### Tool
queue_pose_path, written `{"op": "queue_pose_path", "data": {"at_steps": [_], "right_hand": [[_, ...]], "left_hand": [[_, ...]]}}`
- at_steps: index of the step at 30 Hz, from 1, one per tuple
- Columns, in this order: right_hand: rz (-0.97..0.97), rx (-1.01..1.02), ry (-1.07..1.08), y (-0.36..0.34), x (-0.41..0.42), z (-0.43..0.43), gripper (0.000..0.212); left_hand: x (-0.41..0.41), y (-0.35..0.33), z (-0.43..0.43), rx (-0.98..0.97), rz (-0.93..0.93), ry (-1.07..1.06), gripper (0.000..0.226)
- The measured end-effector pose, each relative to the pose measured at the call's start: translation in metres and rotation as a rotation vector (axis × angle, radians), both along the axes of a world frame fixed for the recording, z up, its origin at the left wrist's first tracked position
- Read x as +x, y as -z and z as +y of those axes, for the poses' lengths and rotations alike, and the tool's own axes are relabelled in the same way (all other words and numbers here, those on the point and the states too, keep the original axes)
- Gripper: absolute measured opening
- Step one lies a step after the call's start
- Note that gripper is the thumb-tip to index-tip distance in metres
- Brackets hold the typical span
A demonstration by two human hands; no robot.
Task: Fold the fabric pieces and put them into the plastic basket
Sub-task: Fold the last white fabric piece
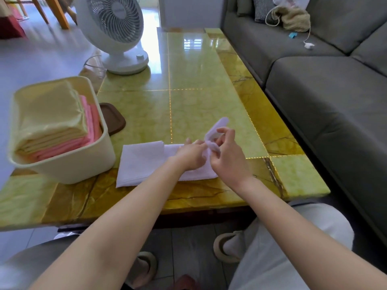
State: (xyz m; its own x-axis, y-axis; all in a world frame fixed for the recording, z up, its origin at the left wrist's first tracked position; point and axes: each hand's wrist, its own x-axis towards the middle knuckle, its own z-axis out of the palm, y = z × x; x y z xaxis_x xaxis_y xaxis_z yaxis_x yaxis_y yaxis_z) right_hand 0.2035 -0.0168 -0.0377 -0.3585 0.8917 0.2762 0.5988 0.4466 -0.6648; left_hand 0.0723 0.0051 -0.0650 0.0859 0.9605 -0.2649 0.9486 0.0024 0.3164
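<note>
A pale lilac fabric piece (142,162) lies partly folded on the green-yellow table (199,97), near its front edge. My right hand (228,155) pinches the cloth's right end and lifts a corner off the table. My left hand (189,155) rests on the cloth beside it, fingers gripping the same bunched edge. The cream plastic basket (69,166) stands at the table's left front corner. It holds a stack of folded yellow fabric (50,116) with folded pink fabric (90,120) beneath and beside it.
A white desk fan (117,32) stands at the table's far left. A brown lid or tray (114,119) lies behind the basket. A grey sofa (326,84) runs along the right side. My knees and slippers are below the table's front edge.
</note>
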Motion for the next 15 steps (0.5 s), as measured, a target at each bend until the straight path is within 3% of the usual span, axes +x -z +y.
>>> {"op": "queue_pose_path", "data": {"at_steps": [4,8,10,15], "right_hand": [[0.002,-0.007,-0.11,-0.001,-0.017,-0.007,0.04],[-0.086,-0.079,-0.195,0.003,-0.031,-0.012,0.04],[-0.124,-0.095,-0.207,0.007,-0.035,-0.014,0.04],[-0.233,-0.171,-0.29,0.017,-0.034,-0.02,0.032]], "left_hand": [[-0.021,-0.017,-0.008,0.139,-0.557,-0.326,0.023],[-0.053,-0.027,-0.023,0.284,-0.807,-0.588,0.031],[-0.061,-0.026,-0.03,0.241,-0.771,-0.6,0.023],[-0.064,-0.007,-0.032,0.259,-0.459,-0.627,0.027]]}}
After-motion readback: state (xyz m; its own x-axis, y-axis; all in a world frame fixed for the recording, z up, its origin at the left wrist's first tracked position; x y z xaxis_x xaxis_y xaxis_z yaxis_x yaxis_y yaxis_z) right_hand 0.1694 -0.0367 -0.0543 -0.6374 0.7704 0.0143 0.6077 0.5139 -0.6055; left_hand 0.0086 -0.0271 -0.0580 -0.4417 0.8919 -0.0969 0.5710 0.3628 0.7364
